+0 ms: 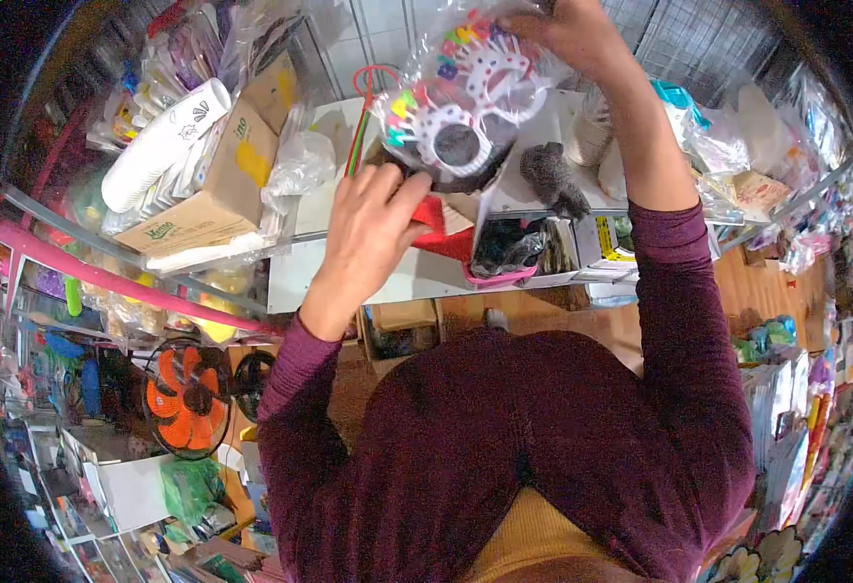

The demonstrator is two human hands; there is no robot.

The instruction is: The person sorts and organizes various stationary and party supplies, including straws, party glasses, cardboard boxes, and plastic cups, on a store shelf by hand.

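My right hand (582, 41) is closed on the upper edge of a clear plastic bag of party glasses (460, 141), holding it up above the counter. Inside the bag are white polka-dot frames with coloured letters along the top. My left hand (373, 219) is below and left of the bag, its fingers curled. A red folded piece (436, 222) lies beside its thumb. Whatever these fingers hold, if anything, is hidden. A red and green cord or wire (358, 136) stands just behind the left hand.
On the white counter (300, 277), a cardboard box (208, 199) with a rolled white paper (169, 146) stands left. A pink basket (499, 277) sits at the front edge, with a dark furry item (551, 175) behind. An orange fan (188, 396) is lower left.
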